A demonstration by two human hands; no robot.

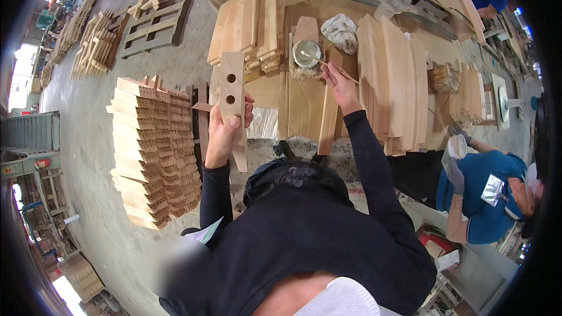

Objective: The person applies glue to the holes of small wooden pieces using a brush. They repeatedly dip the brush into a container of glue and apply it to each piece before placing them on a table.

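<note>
A workbench spread with brown cardboard is set over a grey concrete floor, on which a tall stack of drilled wooden pieces is stood to the left and a slatted pallet is laid farther off. The left hand is closed around a pale board with two round holes, the thumb being pressed on its face and the fingers wrapped at its right side; the board is held raised near the bench's left edge. The right arm is extended over the bench, and a thin stick is pinched in the right hand, its far end brought to the mouth of a round tin; whether the contents are touched cannot be told. Beyond the right hand, a crumpled white cloth is laid. The working strip is bordered by planks at the far left and long boards on the right, and a narrow plank is pointed toward the near edge. Farther right, a co-worker in blue is seen.
</note>
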